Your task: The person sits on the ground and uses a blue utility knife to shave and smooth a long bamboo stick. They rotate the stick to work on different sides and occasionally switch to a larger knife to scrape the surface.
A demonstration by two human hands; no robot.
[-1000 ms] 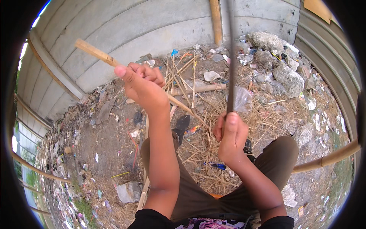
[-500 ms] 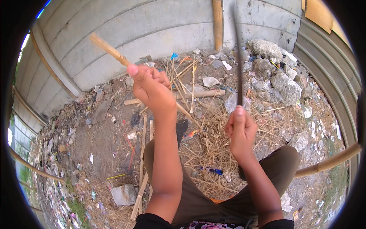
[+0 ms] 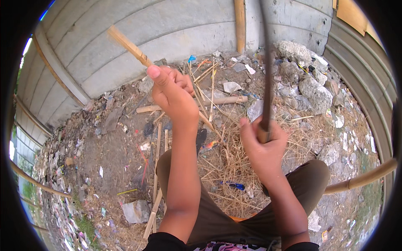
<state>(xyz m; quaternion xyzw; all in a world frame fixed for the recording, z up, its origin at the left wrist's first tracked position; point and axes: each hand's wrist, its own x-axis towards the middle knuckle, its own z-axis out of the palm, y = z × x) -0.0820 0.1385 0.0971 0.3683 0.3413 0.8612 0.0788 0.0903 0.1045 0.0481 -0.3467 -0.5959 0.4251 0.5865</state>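
Left hand (image 3: 175, 95): clenched around a pale, fibrous bamboo strip (image 3: 127, 44) slanting far-left, raised above the littered ground. Right hand (image 3: 263, 144): fist closed on the wooden handle of a dark, thin curved blade (image 3: 266, 71) rising upright. Beneath: dry straw (image 3: 234, 154); far right, grey rubble (image 3: 307, 85).

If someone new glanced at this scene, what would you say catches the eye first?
The eye goes first to the two raised hands in the centre: the left hand grips a pale bamboo stick slanting toward the upper left, and the right hand holds a dark blade pointing straight up. Beneath them lies a mat of dry straw and scattered litter, with a heap of grey rubble against the concrete wall at upper right.
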